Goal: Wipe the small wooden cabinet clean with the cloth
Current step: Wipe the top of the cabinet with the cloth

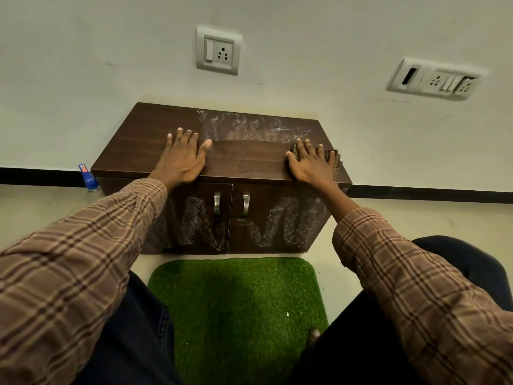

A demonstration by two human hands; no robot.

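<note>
plaid sleeves nearest | left hand flat, fingers spread, on cabinet top | right hand fingers straight, pressing cloth

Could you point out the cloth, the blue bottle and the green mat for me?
cloth (334,159), head view, edge showing beside the right hand
bottle (89,180), head view, its blue body
mat (236,309), head view, its middle

One cabinet with two doors and two metal handles, one cloth, two hands flat on top, two wall socket plates, one green mat, one blue bottle.
</note>
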